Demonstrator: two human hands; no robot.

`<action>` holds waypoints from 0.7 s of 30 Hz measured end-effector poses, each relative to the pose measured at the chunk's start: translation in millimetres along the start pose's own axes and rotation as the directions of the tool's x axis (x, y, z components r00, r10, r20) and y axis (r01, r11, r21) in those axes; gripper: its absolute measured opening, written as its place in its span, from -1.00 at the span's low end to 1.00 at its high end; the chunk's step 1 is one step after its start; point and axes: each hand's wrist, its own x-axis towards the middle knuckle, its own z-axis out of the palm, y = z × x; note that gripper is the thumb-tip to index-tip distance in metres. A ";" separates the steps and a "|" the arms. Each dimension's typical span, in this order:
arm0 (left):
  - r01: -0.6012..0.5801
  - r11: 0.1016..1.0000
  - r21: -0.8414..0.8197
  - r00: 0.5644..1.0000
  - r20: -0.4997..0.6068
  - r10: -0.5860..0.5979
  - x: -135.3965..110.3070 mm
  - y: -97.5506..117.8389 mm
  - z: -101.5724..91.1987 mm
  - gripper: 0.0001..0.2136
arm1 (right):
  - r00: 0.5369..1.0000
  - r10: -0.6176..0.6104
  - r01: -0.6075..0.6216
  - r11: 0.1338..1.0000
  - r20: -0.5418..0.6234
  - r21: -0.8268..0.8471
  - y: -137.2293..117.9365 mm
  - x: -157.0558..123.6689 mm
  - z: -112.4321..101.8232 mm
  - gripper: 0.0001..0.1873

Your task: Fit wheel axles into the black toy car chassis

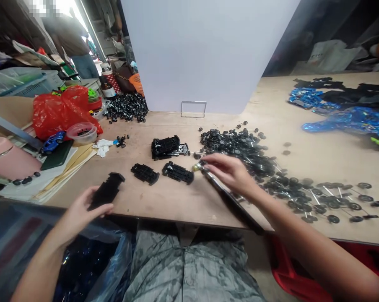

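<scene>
Left hand (82, 212) held black toy-car chassis (107, 191), right hand (227, 172) pinched black-handled tool (229, 197); more chassis (177, 173), wheel-axle pile (236, 151) left on bench (139, 197).

The plywood tabletop (305, 161) carries a wide spread of black toy wheels on metal axles (236, 151) toward the middle and right, with a second heap of wheels (126, 107) near the back left corner. Black toy car bases (177, 172) lie in a loose row near the front edge. Shiny blue toy car bodies (346, 121) sit along the far right, and a small wire frame (193, 109) stands at the back edge
</scene>
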 end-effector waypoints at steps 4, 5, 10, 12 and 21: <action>-0.059 0.946 -0.320 0.959 0.247 0.143 10.4 66.0 34.4 -0.30 | 0.994 0.060 -0.050 0.992 -0.090 0.113 -5.4 15.1 -12.2 -0.78; -0.089 0.916 -0.391 0.926 0.306 0.221 16.2 84.1 46.4 -0.33 | 0.994 0.036 -0.024 0.993 -0.102 0.120 -6.8 19.9 -12.8 -0.79; -0.095 0.873 -0.479 0.768 0.522 0.371 56.8 147.7 110.7 -0.43 | 0.960 -0.236 0.232 0.972 -0.153 -0.044 -7.0 39.9 -9.5 -0.83; -0.060 0.850 -0.524 0.753 0.535 0.383 71.0 156.4 132.4 -0.54 | 0.921 -0.357 0.333 0.930 -0.154 -0.158 -1.5 42.0 -7.3 -0.83; 0.333 0.587 -0.738 0.647 0.631 0.428 80.9 149.8 170.0 -0.67 | 0.915 -0.402 0.364 0.855 -0.027 -0.370 21.5 28.4 1.2 -0.78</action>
